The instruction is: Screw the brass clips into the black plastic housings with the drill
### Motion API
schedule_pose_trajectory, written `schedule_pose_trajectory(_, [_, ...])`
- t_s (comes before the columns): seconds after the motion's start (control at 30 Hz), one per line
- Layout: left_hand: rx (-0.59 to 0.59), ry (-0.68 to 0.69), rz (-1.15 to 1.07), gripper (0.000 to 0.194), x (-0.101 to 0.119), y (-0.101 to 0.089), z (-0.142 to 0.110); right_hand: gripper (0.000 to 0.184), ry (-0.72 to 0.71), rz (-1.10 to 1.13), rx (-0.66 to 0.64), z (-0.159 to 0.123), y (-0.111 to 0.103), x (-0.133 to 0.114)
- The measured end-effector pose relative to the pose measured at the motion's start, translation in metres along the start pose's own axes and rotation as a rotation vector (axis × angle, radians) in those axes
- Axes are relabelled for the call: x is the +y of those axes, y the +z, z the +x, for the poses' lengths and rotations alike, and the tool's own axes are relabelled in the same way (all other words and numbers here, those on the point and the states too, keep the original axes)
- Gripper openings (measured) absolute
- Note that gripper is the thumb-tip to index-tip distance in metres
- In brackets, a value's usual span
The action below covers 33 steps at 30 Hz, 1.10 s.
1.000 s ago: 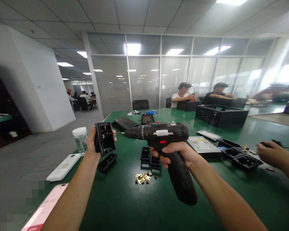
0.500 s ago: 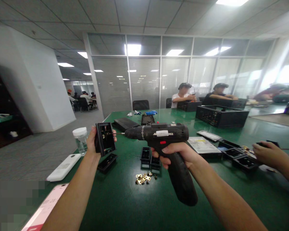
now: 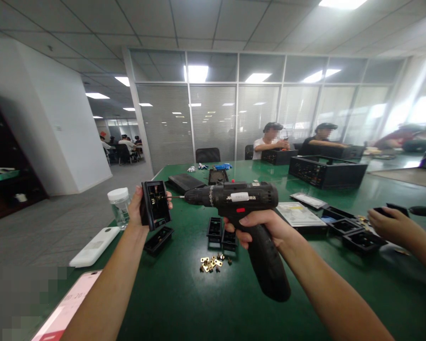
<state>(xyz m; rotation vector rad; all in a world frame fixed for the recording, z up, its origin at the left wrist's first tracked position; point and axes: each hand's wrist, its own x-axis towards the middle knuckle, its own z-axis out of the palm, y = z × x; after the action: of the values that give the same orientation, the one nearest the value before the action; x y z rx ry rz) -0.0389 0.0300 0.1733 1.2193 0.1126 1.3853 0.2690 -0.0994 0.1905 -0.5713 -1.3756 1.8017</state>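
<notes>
My left hand (image 3: pixel 137 208) grips a black plastic box-shaped housing (image 3: pixel 148 204) by its sides, its open face turned to the right. Brass-coloured parts show inside it. My right hand (image 3: pixel 261 225) is wrapped round the handle of a black cordless drill (image 3: pixel 248 195), held level and pointing left. The drill's bit reaches into the housing's open face; whether its tip meets a screw I cannot tell. On the table below lies a small pile of brass plates and dark screws (image 3: pixel 211 263). Behind the pile stand black housings (image 3: pixel 215 229), and another housing (image 3: pixel 158 240) lies below my left hand.
A clear jar (image 3: pixel 119 208), a white power bank (image 3: pixel 94 247) and a phone (image 3: pixel 73 303) line the left of the green table (image 3: pixel 184 303). At right, a co-worker's hand (image 3: pixel 394 225) holds a black part near more housings (image 3: pixel 364 240). A large black case (image 3: pixel 328 171) stands further back.
My hands, the housing and the drill stay almost still. At the right, the co-worker's hand has shifted slightly left and a dark drill nose has come into view beside it.
</notes>
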Motion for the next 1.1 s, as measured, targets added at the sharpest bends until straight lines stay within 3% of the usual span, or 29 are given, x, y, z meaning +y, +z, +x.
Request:
schedule_pose_trajectory(0.23, [-0.030, 0.004, -0.020, 0.048, 0.001, 0.002, 0.000, 0.020, -0.017, -0.032, 0.020, -0.005, 0.005, -0.003])
schedule_pose_trajectory(0.53, [-0.137, 0.013, -0.013, 0.048, 0.002, 0.001, 0.000, 0.024, -0.031, -0.024, 0.009, 0.000, -0.001, 0.002])
schedule_pose_trajectory(0.93, [-0.093, 0.009, 0.003, 0.051, 0.002, -0.002, -0.001, 0.029, -0.029, 0.052, -0.110, 0.006, -0.013, 0.005])
schedule_pose_trajectory(1.1, [-0.081, 0.018, 0.002, 0.047, 0.003, 0.001, -0.001, 0.023, -0.031, 0.036, -0.072, 0.003, -0.007, 0.004])
